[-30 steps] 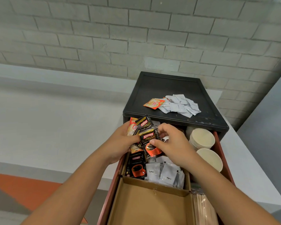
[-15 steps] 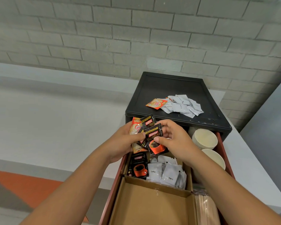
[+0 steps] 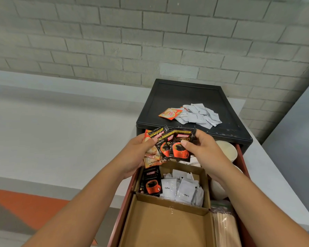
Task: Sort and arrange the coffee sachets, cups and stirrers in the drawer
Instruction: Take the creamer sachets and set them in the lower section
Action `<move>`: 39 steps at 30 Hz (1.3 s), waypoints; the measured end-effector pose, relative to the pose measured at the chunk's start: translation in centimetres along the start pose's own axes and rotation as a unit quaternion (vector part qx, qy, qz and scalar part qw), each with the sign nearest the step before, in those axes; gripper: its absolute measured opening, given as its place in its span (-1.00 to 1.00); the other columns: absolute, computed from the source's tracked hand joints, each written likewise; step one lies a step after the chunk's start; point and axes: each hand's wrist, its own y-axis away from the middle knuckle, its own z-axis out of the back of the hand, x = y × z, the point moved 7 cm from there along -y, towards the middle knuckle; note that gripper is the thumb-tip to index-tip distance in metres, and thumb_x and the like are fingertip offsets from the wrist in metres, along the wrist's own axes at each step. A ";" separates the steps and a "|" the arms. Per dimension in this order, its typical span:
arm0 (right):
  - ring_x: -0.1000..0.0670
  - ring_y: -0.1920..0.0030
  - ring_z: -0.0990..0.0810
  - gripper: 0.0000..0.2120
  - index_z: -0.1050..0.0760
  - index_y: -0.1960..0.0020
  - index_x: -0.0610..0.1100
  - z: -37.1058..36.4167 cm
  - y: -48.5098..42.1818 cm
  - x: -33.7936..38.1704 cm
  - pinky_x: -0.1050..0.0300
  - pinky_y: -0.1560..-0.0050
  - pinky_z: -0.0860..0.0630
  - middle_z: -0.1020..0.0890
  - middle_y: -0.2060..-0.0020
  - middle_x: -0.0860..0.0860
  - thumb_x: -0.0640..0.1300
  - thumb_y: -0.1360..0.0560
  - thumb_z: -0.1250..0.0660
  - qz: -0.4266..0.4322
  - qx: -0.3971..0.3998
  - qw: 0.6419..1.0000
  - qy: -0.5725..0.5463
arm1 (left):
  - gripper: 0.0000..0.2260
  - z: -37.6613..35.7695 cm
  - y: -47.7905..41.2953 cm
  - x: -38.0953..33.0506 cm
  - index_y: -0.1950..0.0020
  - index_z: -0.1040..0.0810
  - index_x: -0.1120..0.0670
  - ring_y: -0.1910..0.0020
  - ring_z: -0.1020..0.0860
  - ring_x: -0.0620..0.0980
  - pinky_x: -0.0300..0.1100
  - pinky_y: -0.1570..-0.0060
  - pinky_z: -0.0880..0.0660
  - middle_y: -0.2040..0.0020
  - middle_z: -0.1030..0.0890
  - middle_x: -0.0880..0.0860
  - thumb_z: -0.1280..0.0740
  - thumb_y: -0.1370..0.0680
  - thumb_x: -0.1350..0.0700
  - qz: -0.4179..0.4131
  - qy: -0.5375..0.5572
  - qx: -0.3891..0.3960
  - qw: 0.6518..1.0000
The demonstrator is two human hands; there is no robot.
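While left hand (image 3: 136,155) grips fanned sachets (image 3: 160,139) | right hand (image 3: 206,151) pinches front sachet (image 3: 182,146), long axis upright, logo up

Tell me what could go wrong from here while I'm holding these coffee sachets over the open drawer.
1. The black sachets are fanned loosely between your left hand and right hand; one may slip into the white Coffee sachets below and mix the kinds.
2. Your left hand also holds orange sachets behind the black ones, so both kinds could get put down together.
3. The loose pile on the cabinet top could be forgotten or knocked off.
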 end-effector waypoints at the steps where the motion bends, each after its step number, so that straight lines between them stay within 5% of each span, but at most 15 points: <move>1: 0.05 -0.06 -0.65 -0.86 -0.55 -0.09 -0.01 0.0 -0.1 -0.2 0.00 -0.09 -0.58 -0.68 -0.01 0.06 -0.15 -0.55 -0.36 -0.010 -0.002 1.000 0.001 | -0.81 -0.1 0.0 0.0 -0.22 -0.50 0.06 -0.02 -0.69 0.06 -0.15 0.16 -0.64 -0.03 -0.71 0.10 -0.26 -0.64 0.04 -0.002 -0.008 0.002 1.000; 8: 0.05 0.00 -0.68 -0.88 -0.50 -0.06 -0.01 -0.9 0.0 -1.7 0.00 -0.04 -0.60 -0.70 0.04 0.03 -0.17 -0.55 -0.34 -0.045 -0.026 0.998 -0.041 | -0.76 0.3 0.0 -0.1 -0.27 -0.49 0.03 -0.08 -0.68 0.05 -0.11 0.08 -0.64 -0.08 -0.70 0.06 -0.22 -0.64 0.00 -0.015 0.025 0.005 1.000; 14: 0.06 0.05 -0.69 -0.73 -0.35 -0.10 0.04 -2.5 2.0 -6.3 0.07 0.07 -0.63 -0.68 0.00 -0.02 -0.25 -0.55 -0.33 -0.118 -0.041 0.989 -0.084 | -0.82 3.5 0.3 -0.8 -0.18 -0.53 0.03 0.01 -0.70 0.04 -0.14 0.17 -0.65 -0.01 -0.72 0.06 -0.16 -0.69 0.10 -0.074 0.072 -0.122 0.987; 17: 0.02 0.08 -0.66 -0.72 -0.28 0.01 0.06 -5.0 1.9 -7.7 0.05 0.05 -0.63 -0.64 0.04 -0.02 -0.25 -0.54 -0.33 -0.120 0.003 0.992 0.042 | -0.83 3.9 0.5 -1.4 -0.13 -0.54 0.01 0.01 -0.70 0.04 -0.16 0.23 -0.63 0.03 -0.73 0.04 -0.15 -0.69 0.11 -0.083 0.073 -0.130 0.985; 19: 0.11 0.16 -0.56 -0.69 -0.22 0.08 0.05 -6.4 1.4 -7.6 0.34 0.23 -0.51 -0.58 0.12 0.03 -0.23 -0.53 -0.34 -0.086 0.001 0.986 0.140 | -0.83 3.5 0.5 -1.5 -0.14 -0.54 0.01 -0.01 -0.70 0.04 -0.17 0.22 -0.63 0.00 -0.72 0.05 -0.16 -0.69 0.10 -0.080 0.061 -0.124 0.987; 22: 0.17 0.28 -0.46 -0.72 -0.23 0.02 0.01 -7.7 0.9 -7.0 0.36 0.43 -0.33 -0.50 0.24 0.10 -0.15 -0.52 -0.36 -0.036 -0.004 0.965 0.259 | -0.86 3.0 0.4 -1.3 -0.13 -0.53 -0.02 0.01 -0.70 0.00 -0.17 0.22 -0.63 -0.01 -0.72 0.02 -0.18 -0.68 0.08 -0.074 0.053 -0.114 0.989; 27: -0.06 -0.07 -0.57 -0.65 -0.40 -0.19 -0.09 -8.8 1.0 -6.5 0.10 0.05 -0.51 -0.60 -0.05 -0.03 -0.01 -0.48 -0.40 0.024 0.013 0.921 0.389 | -0.86 2.7 0.2 -0.8 -0.08 -0.52 -0.05 0.09 -0.70 -0.10 -0.24 0.28 -0.60 0.13 -0.72 -0.10 -0.17 -0.69 0.09 -0.071 0.031 -0.095 0.992; 34: 0.07 -0.18 -0.34 -0.55 -0.31 -0.29 -0.06 -7.1 1.1 -5.0 0.25 -0.18 -0.34 -0.35 -0.14 0.05 -0.01 -0.49 -0.41 0.060 -0.043 0.944 0.321 | -0.86 2.4 0.0 -0.4 -0.11 -0.54 -0.06 0.05 -0.70 -0.08 -0.23 0.23 -0.61 0.07 -0.72 -0.08 -0.19 -0.68 0.08 -0.056 0.011 -0.074 0.996; 39: 0.17 0.04 -0.48 -0.87 -0.42 -0.13 0.01 -4.1 1.6 -1.4 0.48 0.10 -0.37 -0.51 0.02 0.09 -0.04 -0.60 -0.25 0.054 -0.081 0.987 0.125 | -0.83 1.7 -0.1 -0.5 -0.21 -0.55 0.01 -0.01 -0.69 -0.01 -0.12 0.08 -0.64 0.00 -0.72 0.00 -0.21 -0.67 0.09 -0.058 -0.013 -0.058 0.997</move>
